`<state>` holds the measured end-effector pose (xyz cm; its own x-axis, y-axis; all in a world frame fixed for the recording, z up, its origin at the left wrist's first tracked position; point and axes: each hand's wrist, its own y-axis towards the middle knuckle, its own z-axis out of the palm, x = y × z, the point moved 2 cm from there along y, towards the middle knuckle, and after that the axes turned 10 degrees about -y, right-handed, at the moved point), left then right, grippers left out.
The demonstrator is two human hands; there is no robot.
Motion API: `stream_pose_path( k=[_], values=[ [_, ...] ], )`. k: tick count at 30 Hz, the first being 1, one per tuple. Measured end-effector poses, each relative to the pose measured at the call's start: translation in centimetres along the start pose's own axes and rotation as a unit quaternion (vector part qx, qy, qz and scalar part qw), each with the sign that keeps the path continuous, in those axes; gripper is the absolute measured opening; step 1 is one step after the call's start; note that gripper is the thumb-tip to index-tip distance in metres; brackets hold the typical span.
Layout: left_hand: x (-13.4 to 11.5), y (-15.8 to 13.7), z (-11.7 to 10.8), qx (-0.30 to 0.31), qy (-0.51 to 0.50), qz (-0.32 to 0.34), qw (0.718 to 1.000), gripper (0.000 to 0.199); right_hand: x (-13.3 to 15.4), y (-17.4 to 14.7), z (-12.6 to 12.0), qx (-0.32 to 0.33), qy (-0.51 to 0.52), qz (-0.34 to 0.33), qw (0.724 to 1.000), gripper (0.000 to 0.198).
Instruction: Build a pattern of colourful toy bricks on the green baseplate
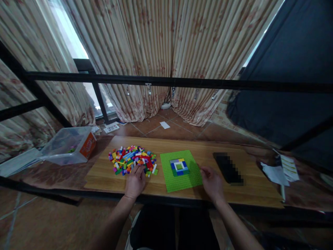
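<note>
My left hand (136, 177) rests at the near edge of a heap of mixed coloured building bricks (127, 159). Its fingers are curled down among the bricks, and whatever they hold is hidden. To the right of the heap lies a light green baseplate (169, 180). A square ring of blue, white, yellow and grey bricks (179, 171) stands on it, with green showing in the centre. Beside the plate's right edge is my right hand (211, 181), thumb and fingers pinched together. I cannot make out what is between those fingertips.
A wooden board (109, 180) carries the bricks and plate. A dark, pixelated flat object (227, 167) lies to the right. A clear plastic box (69, 144) with an orange label stands at the left. Papers (277, 173) lie far right; a black rail (161, 81) crosses behind.
</note>
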<state>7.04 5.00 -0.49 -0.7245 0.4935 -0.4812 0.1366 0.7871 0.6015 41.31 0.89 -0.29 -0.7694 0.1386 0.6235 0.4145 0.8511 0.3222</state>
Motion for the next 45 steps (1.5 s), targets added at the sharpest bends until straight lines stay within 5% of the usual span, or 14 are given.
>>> stream_pose_path(
  k=[6,25,40,45],
  values=[
    [-0.3,0.2,-0.2,-0.003,0.016,0.012,1.000,0.022,-3.7,-3.1,-0.3,-0.040,-0.119,-0.106,0.986,0.030],
    [0.3,-0.3,0.7,0.024,0.039,-0.004,0.999,0.020,-5.2,-3.4,0.8,-0.050,-0.181,-0.147,0.971,0.031],
    [0.0,0.4,0.4,0.033,0.035,0.016,0.999,0.024,-3.6,-0.9,0.5,0.009,-0.107,-0.079,0.991,0.025],
    [-1.4,1.0,-0.4,0.018,0.050,0.009,0.999,0.024,-1.2,-0.7,-0.3,0.055,-0.064,-0.145,0.986,0.040]
  ],
)
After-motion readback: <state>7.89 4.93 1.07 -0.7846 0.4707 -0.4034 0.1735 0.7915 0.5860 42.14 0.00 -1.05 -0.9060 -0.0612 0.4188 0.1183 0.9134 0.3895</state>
